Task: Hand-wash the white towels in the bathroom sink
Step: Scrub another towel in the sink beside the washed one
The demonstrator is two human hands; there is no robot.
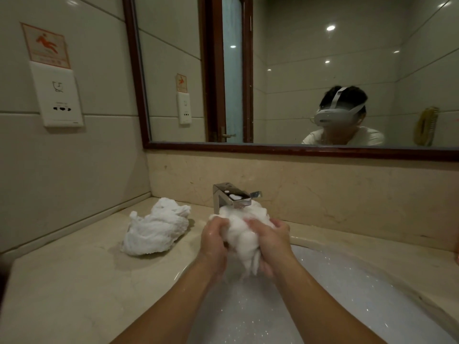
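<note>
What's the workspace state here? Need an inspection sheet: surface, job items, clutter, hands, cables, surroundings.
Surface: beige stone counter with an inset sink; the basin looks sudsy.
Job's things: held towel, bunched up over the sink and just below the faucet spout; second towel, crumpled on the counter left of the faucet.
Clutter: nothing seen.
Grippers: left hand and right hand both grip the held towel, one on each side.
Cables: nothing seen.
Surroundings: framed mirror above the backsplash; socket plate and slip warning sign on the tiled left wall.
</note>
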